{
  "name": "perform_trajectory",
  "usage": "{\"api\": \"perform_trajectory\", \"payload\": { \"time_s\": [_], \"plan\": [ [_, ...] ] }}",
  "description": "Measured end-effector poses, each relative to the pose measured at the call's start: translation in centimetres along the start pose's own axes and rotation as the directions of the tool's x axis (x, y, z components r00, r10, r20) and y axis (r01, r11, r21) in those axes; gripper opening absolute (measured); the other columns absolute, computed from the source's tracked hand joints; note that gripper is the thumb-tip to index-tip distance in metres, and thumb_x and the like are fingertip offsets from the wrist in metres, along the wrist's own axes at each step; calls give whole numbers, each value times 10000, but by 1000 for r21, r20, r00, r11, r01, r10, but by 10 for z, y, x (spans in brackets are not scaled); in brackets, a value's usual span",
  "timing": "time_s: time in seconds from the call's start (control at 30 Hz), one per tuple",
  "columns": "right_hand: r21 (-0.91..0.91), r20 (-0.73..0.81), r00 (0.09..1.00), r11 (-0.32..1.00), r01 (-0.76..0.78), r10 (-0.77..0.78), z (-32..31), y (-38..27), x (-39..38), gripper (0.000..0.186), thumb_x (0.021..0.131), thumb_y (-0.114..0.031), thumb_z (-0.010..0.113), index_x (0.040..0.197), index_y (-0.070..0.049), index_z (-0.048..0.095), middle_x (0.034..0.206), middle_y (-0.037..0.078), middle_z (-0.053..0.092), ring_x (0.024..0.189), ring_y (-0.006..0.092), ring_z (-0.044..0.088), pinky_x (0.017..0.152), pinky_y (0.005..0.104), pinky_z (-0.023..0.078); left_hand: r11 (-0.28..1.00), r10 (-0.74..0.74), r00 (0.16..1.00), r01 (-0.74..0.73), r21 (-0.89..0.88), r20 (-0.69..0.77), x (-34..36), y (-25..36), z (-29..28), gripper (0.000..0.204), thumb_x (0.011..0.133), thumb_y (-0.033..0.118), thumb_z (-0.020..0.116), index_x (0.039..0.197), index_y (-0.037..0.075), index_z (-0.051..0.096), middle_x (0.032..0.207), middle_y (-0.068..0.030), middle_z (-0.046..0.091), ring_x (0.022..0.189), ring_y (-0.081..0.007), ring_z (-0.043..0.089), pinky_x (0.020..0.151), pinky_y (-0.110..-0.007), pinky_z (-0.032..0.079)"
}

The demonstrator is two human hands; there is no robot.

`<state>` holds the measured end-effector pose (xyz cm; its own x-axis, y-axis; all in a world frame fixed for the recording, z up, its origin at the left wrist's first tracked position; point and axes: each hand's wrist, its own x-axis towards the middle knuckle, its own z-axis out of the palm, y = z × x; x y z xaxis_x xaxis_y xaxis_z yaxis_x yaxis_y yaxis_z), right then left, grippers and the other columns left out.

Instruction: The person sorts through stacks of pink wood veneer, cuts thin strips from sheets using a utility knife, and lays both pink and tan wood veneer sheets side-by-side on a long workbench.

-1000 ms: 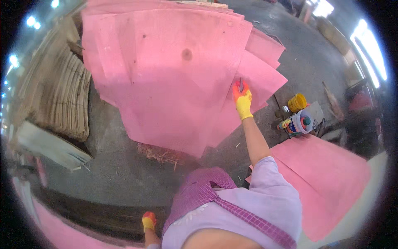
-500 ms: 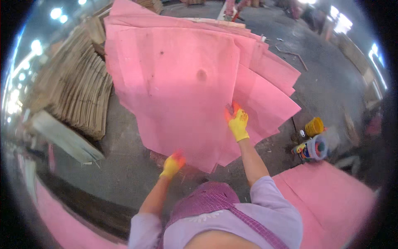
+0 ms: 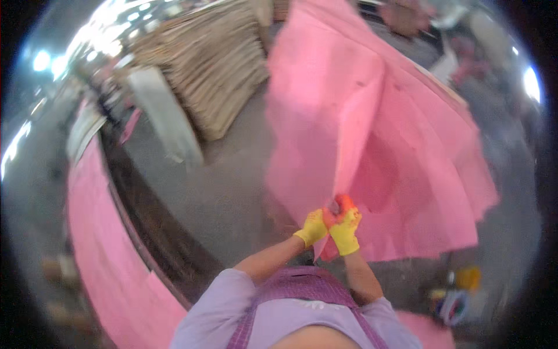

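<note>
The gloved left hand (image 3: 313, 228) and right hand (image 3: 346, 232) meet, both grips apparently pinching the near edge of a thin pink sheet (image 3: 308, 134), likely because it is limp; it stretches beyond them, over fanned pink sheets (image 3: 433, 180) to their right.

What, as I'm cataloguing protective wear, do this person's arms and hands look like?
The left hand and right hand both wear yellow gloves with orange-red fingers. The left sleeve and right sleeve are pale lilac and end around the elbows, leaving the forearms bare. Blur hides any print on the gloves; no cables show.
</note>
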<state>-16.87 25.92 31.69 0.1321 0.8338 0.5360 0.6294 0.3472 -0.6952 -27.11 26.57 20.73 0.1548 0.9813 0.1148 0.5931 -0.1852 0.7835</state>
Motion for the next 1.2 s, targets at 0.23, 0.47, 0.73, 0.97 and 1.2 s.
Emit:
{"api": "perform_trajectory", "payload": {
  "time_s": [0.23,0.47,0.73,0.97,1.2],
  "plan": [
    [278,100,990,958,70,-102,15,-34,5,201,722,-164,700,799,-23,579,646,126,566,556,236,575,528,342,456,980,6,992,-30,194,123,-25,9,-52,462,799,405,617,1060,36,522,780,-186,639,746,-392,609,648,-470,464],
    [297,172,964,944,145,-202,42,-64,8,207,714,-148,718,747,-37,548,632,123,538,528,268,548,502,347,434,896,145,987,-160,415,70,-38,-56,-59,213,792,313,581,950,171,567,834,-81,613,753,-299,605,634,-440,470],
    [431,340,915,901,53,-216,48,-95,-2,223,725,-168,734,755,-42,552,663,104,549,565,196,546,527,321,437,905,213,977,-199,377,3,-53,-40,-107,223,752,320,629,822,110,601,783,-130,627,723,-358,600,605,-460,457],
    [536,517,853,805,-256,-72,46,-81,-19,190,792,-172,681,874,-22,600,757,78,602,686,157,569,627,296,469,992,7,999,-3,123,-36,-61,-20,-138,271,734,250,631,958,104,583,809,-175,617,776,-397,582,660,-463,470],
    [543,625,781,718,-436,2,24,-65,-32,272,820,-111,648,1064,-10,586,956,57,628,853,128,582,729,273,481,998,5,989,4,60,-149,-68,1,-155,278,794,222,615,1038,88,606,795,-179,619,758,-374,601,640,-436,473]
  ]
}}
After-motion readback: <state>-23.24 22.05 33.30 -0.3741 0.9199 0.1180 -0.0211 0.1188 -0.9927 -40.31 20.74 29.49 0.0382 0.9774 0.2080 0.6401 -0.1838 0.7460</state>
